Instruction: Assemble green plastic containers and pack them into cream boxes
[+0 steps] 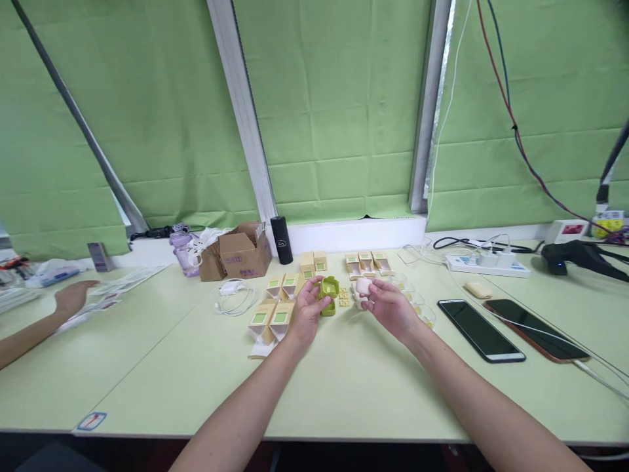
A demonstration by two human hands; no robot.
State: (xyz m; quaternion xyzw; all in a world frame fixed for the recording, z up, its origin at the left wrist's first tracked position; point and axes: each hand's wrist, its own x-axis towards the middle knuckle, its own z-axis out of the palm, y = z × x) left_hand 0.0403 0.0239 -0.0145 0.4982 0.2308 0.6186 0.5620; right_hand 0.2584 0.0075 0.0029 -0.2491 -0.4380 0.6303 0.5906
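At the centre of the frame, the left hand (305, 313) is holding a small olive-green, smooth, rounded case (329, 287) standing open in two parts, the thumb and fingers closing on its left edge. Just right of centre, the right hand (393, 309) is pinching a small pale-pink rounded piece (363, 286) between thumb and fingertips; a whitish form is showing directly below it, and whether the two are joined cannot be told. Both held items are appearing above the pale yellow-green tabletop (339, 387), near each other but apart. Between them, a cluster of small yellow pieces (344, 297) is lying on the surface. Left of the left hand, small tan cardboard boxes with green panels (281, 317) are standing in a group, the nearest with flaps open; three open-flapped tan cardboard boxes (366, 263) are standing above the right hand. Clear plastic shells with yellow marks (419, 308) are lying just beyond the right wrist. At right, a black-screened phone with a white lower edge (481, 330) is lying beside another phone in an orange-brown case (535, 329). At the left edge of the frame, another person's bare hand (76, 296) is resting near printed sheets (115, 288).
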